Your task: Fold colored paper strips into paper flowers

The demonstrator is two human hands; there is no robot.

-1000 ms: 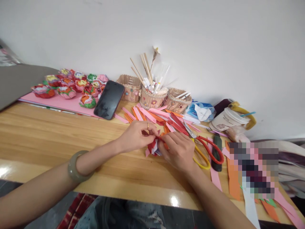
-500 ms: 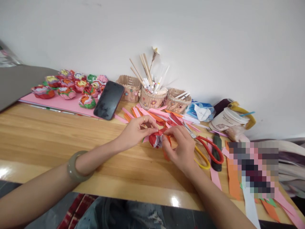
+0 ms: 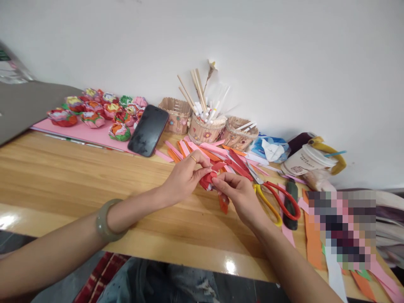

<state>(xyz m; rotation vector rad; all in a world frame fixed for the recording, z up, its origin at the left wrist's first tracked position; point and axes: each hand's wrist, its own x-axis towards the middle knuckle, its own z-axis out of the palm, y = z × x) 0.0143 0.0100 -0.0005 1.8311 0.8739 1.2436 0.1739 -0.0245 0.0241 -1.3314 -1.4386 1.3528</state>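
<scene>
Between my hands, just above the wooden table (image 3: 151, 219), is a small folded paper flower (image 3: 206, 182) with red petals and a bit of white. My left hand (image 3: 187, 179) pinches it from the left and above, thumb against forefinger. From the right, my right hand (image 3: 238, 193) closes thumb and fingertips on the flower's edge, and an orange paper piece hangs below those fingers. Close to the right hand lie scissors (image 3: 274, 198) with one red and one yellow handle. Loose pink, orange and red paper strips (image 3: 183, 149) are spread behind both hands.
Several finished paper flowers (image 3: 93, 120) stand on pink sheets (image 3: 71, 130) at the left. A black phone (image 3: 148, 130) leans beside them. Along the wall are wooden baskets (image 3: 206, 129), a tissue pack (image 3: 269, 148) and a lidded cup (image 3: 307, 162). A dark bottle (image 3: 290, 204) lies right of the scissors.
My right hand has turned and shifted slightly, its thumb now pressing on the red petals. More red faces up on the flower, and the white centre shows less. The view has shifted a little.
</scene>
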